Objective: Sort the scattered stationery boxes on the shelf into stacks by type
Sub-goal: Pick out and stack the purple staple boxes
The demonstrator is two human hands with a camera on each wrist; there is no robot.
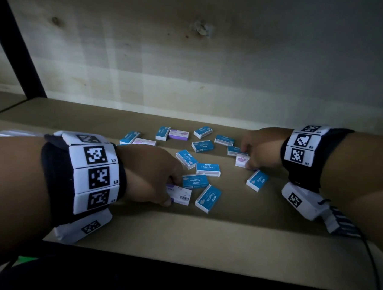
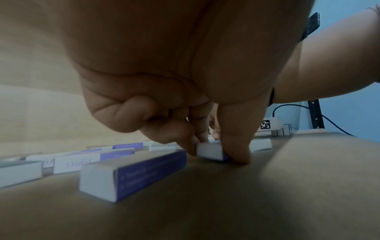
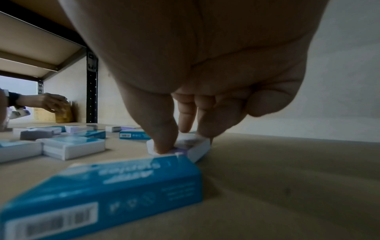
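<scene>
Several blue staples boxes [image 1: 207,169] and a few purple-and-white boxes [image 1: 178,134] lie scattered on the brown shelf board [image 1: 203,234]. My left hand [image 1: 153,176] pinches a purple-and-white box [image 1: 181,195] that lies on the board; in the left wrist view thumb and fingers [image 2: 236,146] clamp its end [image 2: 211,151]. My right hand [image 1: 259,148] pinches another purple-and-white box [image 1: 242,160], and the right wrist view shows the thumb [image 3: 162,142] on top of that box [image 3: 193,146] with fingers behind it. A blue box [image 3: 115,191] lies just in front of it.
A pale wooden back wall [image 1: 190,67] closes the shelf, and a black upright post [image 1: 18,47] stands at the left. Another person's hand [image 3: 49,102] touches a brown box [image 3: 63,112] far left in the right wrist view. A black cable [image 1: 373,260] runs near the front right edge.
</scene>
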